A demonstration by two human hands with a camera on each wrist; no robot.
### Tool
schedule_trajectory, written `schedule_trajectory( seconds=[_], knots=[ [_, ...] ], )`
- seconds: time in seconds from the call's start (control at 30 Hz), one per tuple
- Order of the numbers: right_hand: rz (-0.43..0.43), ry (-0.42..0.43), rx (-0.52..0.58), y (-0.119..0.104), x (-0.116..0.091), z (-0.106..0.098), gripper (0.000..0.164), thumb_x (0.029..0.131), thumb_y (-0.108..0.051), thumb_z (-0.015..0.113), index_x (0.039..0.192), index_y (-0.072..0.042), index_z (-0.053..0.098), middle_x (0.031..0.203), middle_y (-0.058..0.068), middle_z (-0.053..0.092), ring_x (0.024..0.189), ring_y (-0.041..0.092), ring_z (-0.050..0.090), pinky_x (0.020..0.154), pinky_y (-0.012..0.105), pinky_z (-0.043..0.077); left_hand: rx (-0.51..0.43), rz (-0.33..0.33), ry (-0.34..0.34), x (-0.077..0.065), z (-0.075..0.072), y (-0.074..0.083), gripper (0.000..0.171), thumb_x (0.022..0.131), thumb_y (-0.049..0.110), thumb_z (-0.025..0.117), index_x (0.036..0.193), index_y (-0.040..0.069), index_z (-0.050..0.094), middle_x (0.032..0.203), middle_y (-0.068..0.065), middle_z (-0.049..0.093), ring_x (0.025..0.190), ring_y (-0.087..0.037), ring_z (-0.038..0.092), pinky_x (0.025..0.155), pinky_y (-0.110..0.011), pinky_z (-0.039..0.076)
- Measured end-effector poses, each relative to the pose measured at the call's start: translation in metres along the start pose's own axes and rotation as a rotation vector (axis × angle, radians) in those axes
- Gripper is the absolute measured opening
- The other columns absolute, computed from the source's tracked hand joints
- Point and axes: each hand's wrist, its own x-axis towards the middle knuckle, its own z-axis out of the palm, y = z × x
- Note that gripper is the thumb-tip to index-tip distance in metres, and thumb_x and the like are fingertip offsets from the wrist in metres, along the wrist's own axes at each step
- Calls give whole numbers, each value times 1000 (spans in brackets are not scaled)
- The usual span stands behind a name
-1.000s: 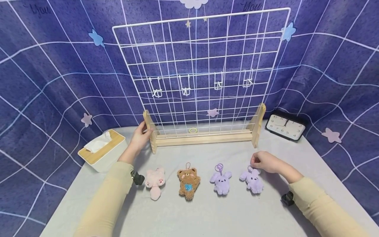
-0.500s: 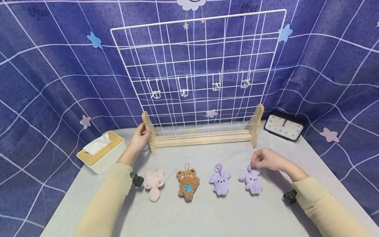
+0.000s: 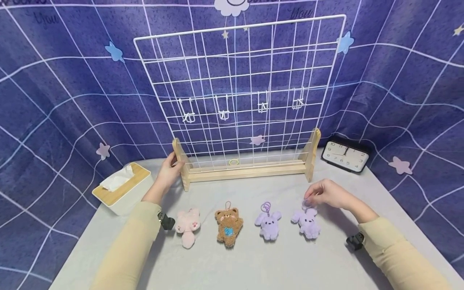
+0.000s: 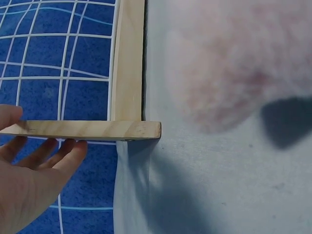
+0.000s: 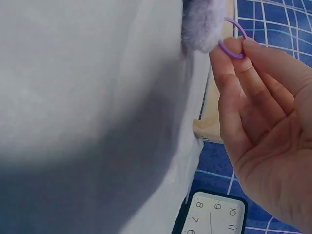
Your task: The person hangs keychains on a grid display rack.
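My left hand (image 3: 169, 172) grips the left wooden upright (image 3: 180, 164) of a white wire grid rack (image 3: 239, 96), thumb on one side and fingers on the other in the left wrist view. With thumb and fingertips my right hand (image 3: 328, 194) pinches the purple ring (image 5: 228, 52) of the rightmost lilac plush keychain (image 3: 309, 224). That plush lies on the table below the hand. To its left are another lilac plush keychain (image 3: 269, 226), a brown bear plush keychain (image 3: 229, 226) and a pink plush (image 3: 187, 226), laid in a row.
Several white hooks (image 3: 223, 114) hang across the middle of the grid. A tissue box (image 3: 125, 189) stands left of the rack, and a black-framed clock (image 3: 344, 155) stands on the right. Behind everything hangs a blue patterned curtain (image 3: 72, 92).
My right hand, pinching the ring, has risen slightly and shifted a little left. The left hand keeps its grip on the upright. The head view has shifted slightly.
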Motion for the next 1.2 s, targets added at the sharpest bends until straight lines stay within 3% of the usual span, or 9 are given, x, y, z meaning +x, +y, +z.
schedule_trajectory(
  seconds=[0.17, 0.37, 0.67, 0.87, 1.03, 1.2],
  knots=[
    [27, 5, -6, -8, -1, -5, 9, 89, 4, 68, 96, 4, 75, 87, 12, 75, 69, 12, 61, 59, 23, 51, 0, -18, -9, -10, 2, 17, 62, 106, 3, 47, 159, -7, 16, 157, -35, 29, 139, -50, 36, 111, -60, 39],
    [26, -21, 1, -26, -3, -18, 9, 92, -1, 69, 99, 4, 74, 89, 12, 75, 77, 22, 70, 67, 30, 59, -3, -16, -14, -13, 3, 21, 62, 106, 3, 48, 159, -7, 16, 156, -35, 30, 139, -49, 37, 111, -58, 39],
    [14, 33, -51, -53, -2, -38, 11, 94, -3, 69, 101, 2, 75, 89, 9, 76, 80, 16, 72, 68, 27, 57, 0, -8, -16, -11, 1, 18, 61, 106, 2, 48, 158, -8, 18, 157, -35, 29, 139, -49, 36, 112, -60, 37],
    [-17, 93, -65, -66, 0, -52, 8, 93, -2, 71, 99, 0, 76, 86, 8, 76, 74, 12, 67, 65, 26, 56, 11, -8, -12, -13, 0, 20, 60, 106, 3, 48, 158, -7, 20, 155, -35, 33, 136, -47, 40, 108, -53, 44],
    [4, 133, -73, -76, 3, -62, 9, 93, -3, 72, 99, 3, 75, 86, 8, 75, 73, 7, 64, 64, 25, 55, 12, -16, -10, -8, -1, 15, 60, 106, 3, 49, 158, -7, 21, 154, -35, 34, 134, -47, 41, 104, -47, 48],
    [0, 175, -78, -83, 6, -72, 10, 94, -4, 72, 101, 3, 74, 90, 9, 75, 76, 9, 67, 66, 27, 58, -4, -5, 2, 4, -1, -2, 61, 106, 4, 49, 159, -4, 21, 156, -33, 34, 135, -46, 41, 107, -53, 45]
  ],
)
